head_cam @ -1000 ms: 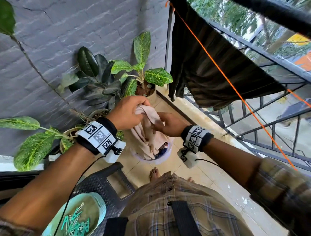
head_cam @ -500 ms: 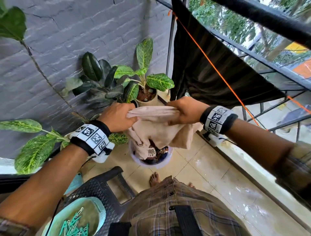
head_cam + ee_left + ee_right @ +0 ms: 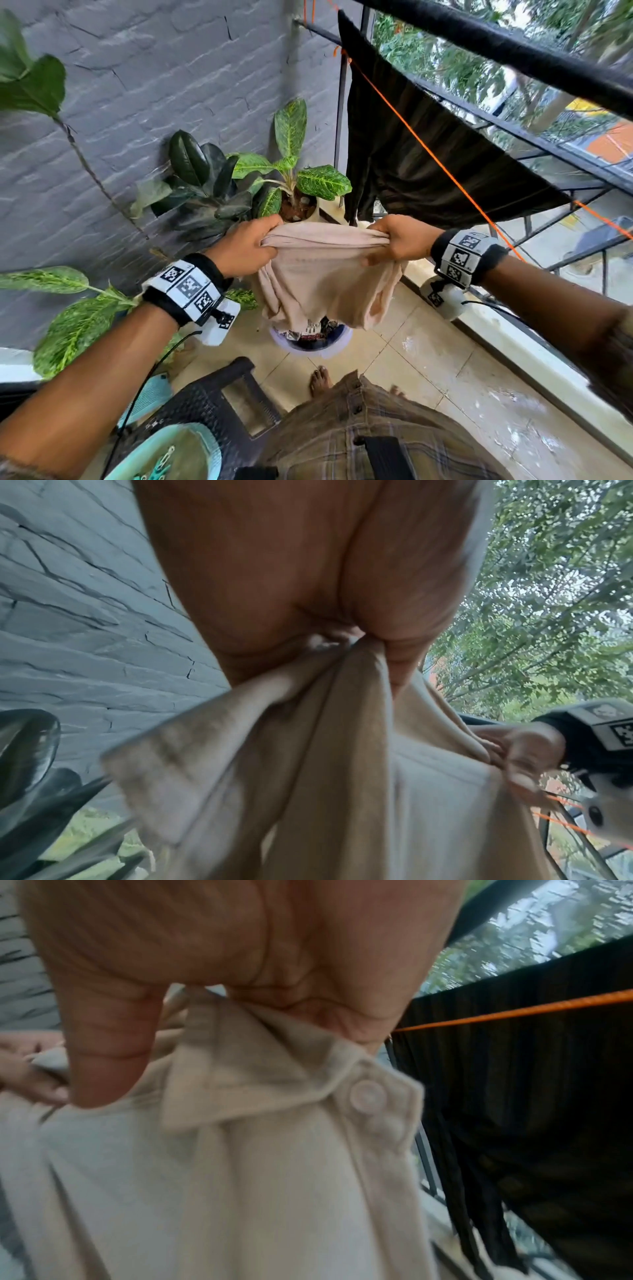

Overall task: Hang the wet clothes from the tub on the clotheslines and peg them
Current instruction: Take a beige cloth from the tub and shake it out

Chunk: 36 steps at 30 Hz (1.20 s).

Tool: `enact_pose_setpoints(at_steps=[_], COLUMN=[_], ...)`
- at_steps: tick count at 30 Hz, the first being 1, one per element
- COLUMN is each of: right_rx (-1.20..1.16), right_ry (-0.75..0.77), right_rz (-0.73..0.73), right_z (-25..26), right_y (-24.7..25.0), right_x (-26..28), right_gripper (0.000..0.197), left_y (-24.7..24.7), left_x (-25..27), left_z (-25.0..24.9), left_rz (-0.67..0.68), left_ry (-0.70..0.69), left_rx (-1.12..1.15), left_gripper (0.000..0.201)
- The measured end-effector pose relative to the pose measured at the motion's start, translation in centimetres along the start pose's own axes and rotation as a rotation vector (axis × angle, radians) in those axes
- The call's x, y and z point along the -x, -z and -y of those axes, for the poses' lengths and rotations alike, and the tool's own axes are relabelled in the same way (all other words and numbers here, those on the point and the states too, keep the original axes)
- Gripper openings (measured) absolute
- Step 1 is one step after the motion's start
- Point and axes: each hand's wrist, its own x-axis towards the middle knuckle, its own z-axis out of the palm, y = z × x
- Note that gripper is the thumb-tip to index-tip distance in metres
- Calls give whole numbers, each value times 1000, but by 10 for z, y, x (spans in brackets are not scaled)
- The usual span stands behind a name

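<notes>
A wet beige garment (image 3: 322, 277) hangs stretched between my two hands above the white tub (image 3: 310, 346), which holds more clothes. My left hand (image 3: 245, 248) grips its left top edge, and the bunched cloth (image 3: 329, 723) shows in the left wrist view. My right hand (image 3: 399, 240) grips the right top edge, where a buttoned placket (image 3: 373, 1104) shows in the right wrist view. The orange clothesline (image 3: 428, 150) runs up to the right, with a dark cloth (image 3: 438, 161) hung behind it. A teal bowl of pegs (image 3: 171, 459) sits at the lower left.
Potted plants (image 3: 274, 181) stand against the grey brick wall (image 3: 144, 85) behind the tub. A black wicker chair (image 3: 212, 407) carries the peg bowl. A black metal railing (image 3: 565, 164) closes the right side. The tiled floor (image 3: 428, 370) is wet, and my bare feet (image 3: 320, 380) stand near the tub.
Both hands rose and spread apart, lifting the beige garment out of the tub and stretching its top edge flat between them.
</notes>
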Motion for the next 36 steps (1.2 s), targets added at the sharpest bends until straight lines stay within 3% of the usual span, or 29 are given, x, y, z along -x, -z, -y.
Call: enact_pose_setpoints(at_steps=[4,7,9,11,12,14,15,17,20,25,27,30,32,36], right_rx=[299,322,362,362,330,270,237,130,-17,-107,-77,27,132,293], right_ry=[80,135,104,69,57,47,38,36,6,17,43,-1,-40,-43], right_rz=[-109,-243,-237,-205,-189,-143,-114,-75,-55,-37,-16,110,198,207], right_z=[0,3,6,8,9,10,10,8,3,-3,-6,-2,-3,-7], right_y=[-4,1,6,7,7,7,8,10,12,14,16,16,12,5], right_x=[2,1,-1,-2,-2,-1,0,2,7,10,10,13,11,4], right_gripper=[57,34,22,29,31,31,27,17,19,23,18,23,30,10], left_y=[1,-3,-6,-6,-7,-8,-9,-9,-10,-16,-17,-24,-27,-29], left_x=[2,6,7,8,7,6,4,4,6,9,12,14,14,10], left_z=[1,0,0,-4,-4,-4,-2,1,6,21,24,26,27,34], left_rz=[-34,-36,13,99,117,116,101,82,58,84,95,73,52,85], left_ry=[-17,-29,17,114,142,162,151,135,80,70,46,-11,-21,5], left_rx=[-12,-52,-132,-274,-321,-352,-351,-334,-179,69,28,-240,-304,-322], left_gripper=[27,28,53,82,75,24,19,26,15,33,45,32,26,23])
